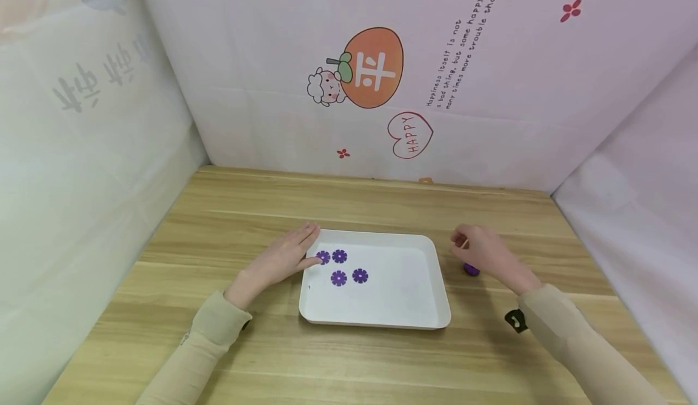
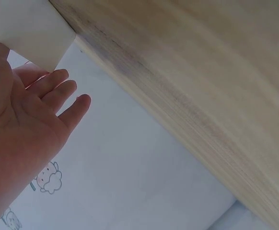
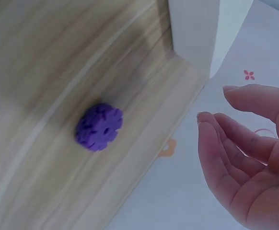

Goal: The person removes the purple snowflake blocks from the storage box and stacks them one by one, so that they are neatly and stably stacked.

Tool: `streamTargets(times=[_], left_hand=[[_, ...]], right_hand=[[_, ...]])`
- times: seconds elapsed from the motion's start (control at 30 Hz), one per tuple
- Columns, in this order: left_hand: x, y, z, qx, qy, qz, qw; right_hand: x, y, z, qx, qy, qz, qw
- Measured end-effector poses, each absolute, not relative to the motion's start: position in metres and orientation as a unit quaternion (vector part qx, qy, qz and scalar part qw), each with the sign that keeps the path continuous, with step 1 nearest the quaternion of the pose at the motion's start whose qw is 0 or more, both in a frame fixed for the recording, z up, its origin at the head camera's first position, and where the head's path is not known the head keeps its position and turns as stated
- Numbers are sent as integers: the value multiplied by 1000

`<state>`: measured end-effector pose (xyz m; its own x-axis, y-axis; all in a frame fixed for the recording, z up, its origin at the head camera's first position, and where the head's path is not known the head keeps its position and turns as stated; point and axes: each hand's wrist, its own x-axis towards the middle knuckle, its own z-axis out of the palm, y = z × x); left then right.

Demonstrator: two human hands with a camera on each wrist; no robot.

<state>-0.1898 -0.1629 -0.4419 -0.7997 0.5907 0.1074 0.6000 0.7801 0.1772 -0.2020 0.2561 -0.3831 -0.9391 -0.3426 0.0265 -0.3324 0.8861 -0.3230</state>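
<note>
A white tray (image 1: 389, 296) stands on the wooden table and carries several purple notched discs, among them one disc (image 1: 360, 276) nearest its middle. My left hand (image 1: 280, 256) rests at the tray's upper left corner, its thumb reaching over the rim beside the leftmost disc (image 1: 323, 257). In the left wrist view the tray wall (image 2: 31, 31) hides part of the thumb. To the right of the tray, my right hand (image 1: 482, 248) hovers with fingers bent and thumb apart from them, nothing visible between. Below it stands a short stack of purple discs (image 3: 99, 127) on the table.
The wooden table (image 1: 349, 362) meets a printed cloth wall (image 1: 272, 102) at the back. Pale cloth hangs on the left side (image 1: 82, 168) and the right side (image 1: 643, 174). A dark band (image 1: 515, 320) shows at the right cuff.
</note>
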Motion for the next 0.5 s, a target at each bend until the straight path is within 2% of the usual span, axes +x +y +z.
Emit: streamTargets(times=[0.5], left_hand=[[-190, -163, -442, -312, -945, -101, 16]], right_hand=[[-208, 221, -381, -214, 961, -174, 8]])
